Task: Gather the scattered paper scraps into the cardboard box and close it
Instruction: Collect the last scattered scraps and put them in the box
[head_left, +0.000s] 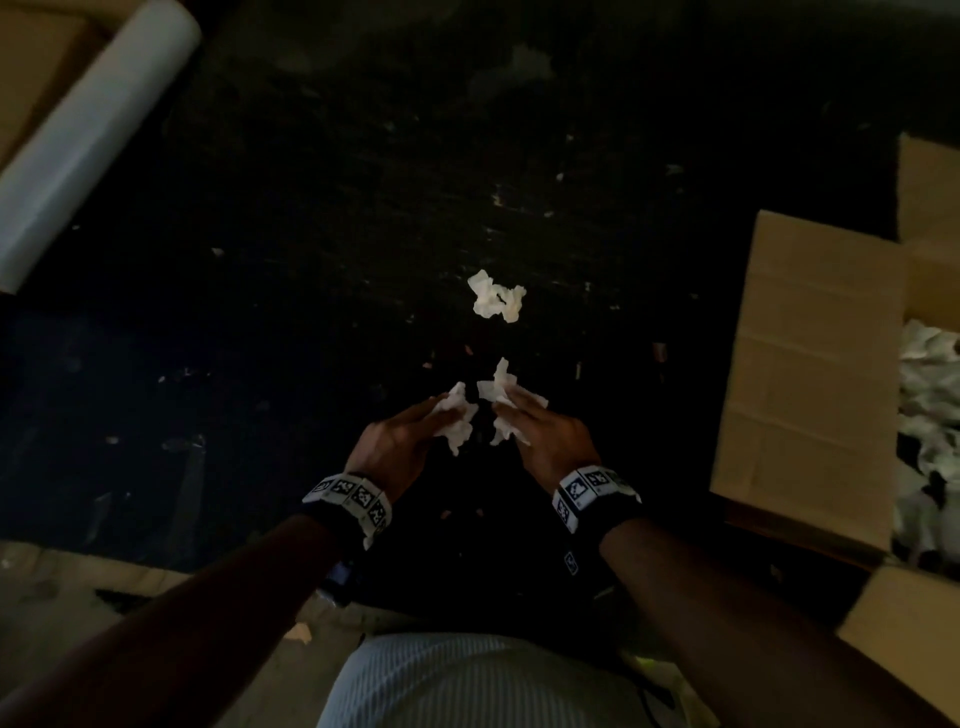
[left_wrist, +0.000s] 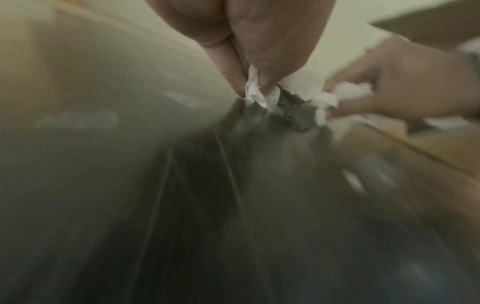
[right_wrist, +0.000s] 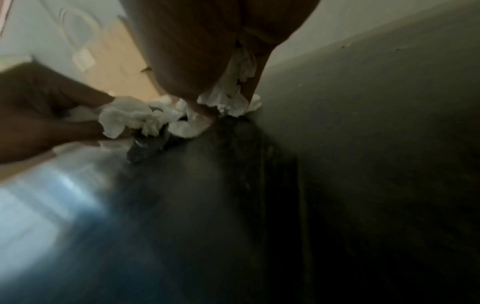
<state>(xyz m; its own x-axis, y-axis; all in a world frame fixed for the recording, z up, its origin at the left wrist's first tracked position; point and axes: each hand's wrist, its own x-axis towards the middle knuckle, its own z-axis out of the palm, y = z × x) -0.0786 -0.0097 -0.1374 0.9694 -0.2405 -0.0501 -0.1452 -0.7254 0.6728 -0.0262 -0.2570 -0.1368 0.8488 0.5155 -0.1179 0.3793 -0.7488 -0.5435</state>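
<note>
Over the dark floor my left hand (head_left: 415, 431) holds a crumpled white paper scrap (head_left: 457, 421), and in the left wrist view the fingers pinch this scrap (left_wrist: 253, 90). Close beside it my right hand (head_left: 540, 431) grips another white scrap (head_left: 501, 397), which shows between its fingers (right_wrist: 228, 98) in the right wrist view. A third crumpled scrap (head_left: 496, 296) lies on the floor just beyond both hands. The open cardboard box (head_left: 810, 374) stands at the right, flaps spread, with several white scraps (head_left: 930, 405) inside it.
A white roll (head_left: 88, 135) lies at the upper left on the dark floor (head_left: 363, 208), beside brown cardboard (head_left: 31, 67). Small bits of debris dot the floor. A box flap (head_left: 904, 623) juts out at the lower right, near my right forearm.
</note>
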